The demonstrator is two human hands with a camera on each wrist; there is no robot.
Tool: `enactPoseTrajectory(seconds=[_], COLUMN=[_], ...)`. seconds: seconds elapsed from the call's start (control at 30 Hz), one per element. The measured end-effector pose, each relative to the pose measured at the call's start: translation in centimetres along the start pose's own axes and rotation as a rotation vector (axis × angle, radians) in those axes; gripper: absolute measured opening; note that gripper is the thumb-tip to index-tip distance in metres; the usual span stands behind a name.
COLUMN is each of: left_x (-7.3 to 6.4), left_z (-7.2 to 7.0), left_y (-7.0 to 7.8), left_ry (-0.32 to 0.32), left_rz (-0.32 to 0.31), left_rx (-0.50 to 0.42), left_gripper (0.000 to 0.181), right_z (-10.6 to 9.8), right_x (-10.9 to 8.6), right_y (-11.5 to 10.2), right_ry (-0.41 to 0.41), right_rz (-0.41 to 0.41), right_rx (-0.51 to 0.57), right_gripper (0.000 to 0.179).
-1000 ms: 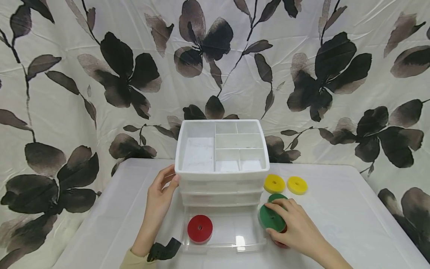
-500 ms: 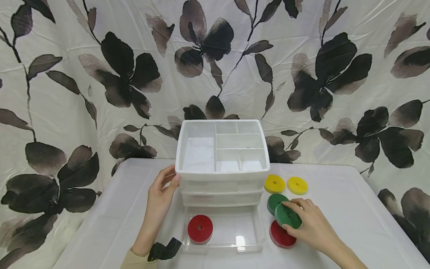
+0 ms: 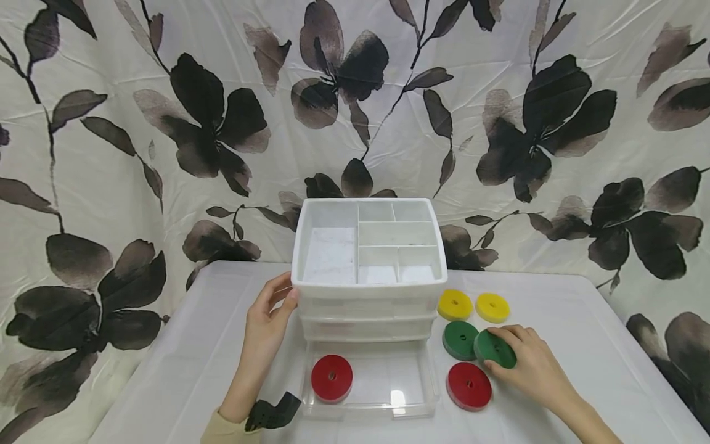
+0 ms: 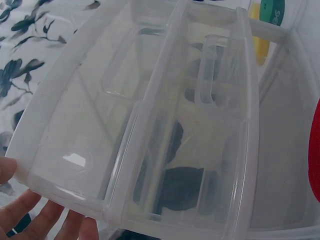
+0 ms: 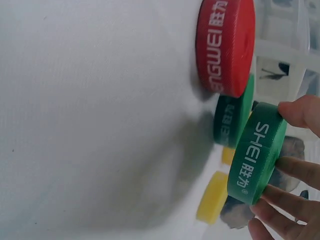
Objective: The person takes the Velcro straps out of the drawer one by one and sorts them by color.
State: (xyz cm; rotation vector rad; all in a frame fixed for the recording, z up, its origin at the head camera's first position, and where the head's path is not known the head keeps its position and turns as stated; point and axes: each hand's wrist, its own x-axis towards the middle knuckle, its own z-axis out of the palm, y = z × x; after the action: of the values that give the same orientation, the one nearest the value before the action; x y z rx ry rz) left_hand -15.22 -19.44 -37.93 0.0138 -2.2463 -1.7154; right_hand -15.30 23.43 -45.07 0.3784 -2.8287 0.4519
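My right hand (image 3: pixel 535 367) pinches a green roll of tape (image 3: pixel 495 349) by its edge between thumb and fingers. The right wrist view shows this green tape roll (image 5: pixel 257 152) tilted, white lettering on its side, with a shadow on the cloth beside it. A second green roll (image 3: pixel 460 340) lies just left of it, and a red roll (image 3: pixel 469 386) lies nearer the front. With thumb and fingers about its left front corner, my left hand (image 3: pixel 269 317) holds the white drawer organizer (image 3: pixel 366 296). Its clear bottom drawer (image 3: pixel 388 376) is pulled out, with another red roll (image 3: pixel 331 378) inside at the left.
Two yellow rolls (image 3: pixel 474 305) lie behind the green ones, right of the organizer. The organizer's top tray (image 3: pixel 327 253) has several compartments. White cloth covers the table (image 3: pixel 577 320), and a floral curtain (image 3: pixel 388 123) hangs behind it.
My right hand has carried the green roll rightward, from over the red roll beside the drawer to beside the other green roll. The red roll is now uncovered. My left hand keeps its place.
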Motion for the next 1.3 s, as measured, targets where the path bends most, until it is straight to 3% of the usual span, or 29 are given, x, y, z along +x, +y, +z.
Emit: enactPoseTrajectory(seconds=[0.6, 1.3], left_x=[-0.1, 0.0], left_z=[0.0, 0.1], left_y=[0.0, 0.0], left_ry=[0.003, 0.004], left_rz=[-0.006, -0.007], left_rx=[0.006, 0.013], left_gripper=[0.04, 0.04], right_z=[0.9, 2.0], right_x=[1.0, 1.4], right_y=[3.2, 3.7], right_ry=[-0.026, -0.061], right_rz=[0.07, 0.107], right_rx=[0.017, 0.022], right_gripper=[0.057, 0.057])
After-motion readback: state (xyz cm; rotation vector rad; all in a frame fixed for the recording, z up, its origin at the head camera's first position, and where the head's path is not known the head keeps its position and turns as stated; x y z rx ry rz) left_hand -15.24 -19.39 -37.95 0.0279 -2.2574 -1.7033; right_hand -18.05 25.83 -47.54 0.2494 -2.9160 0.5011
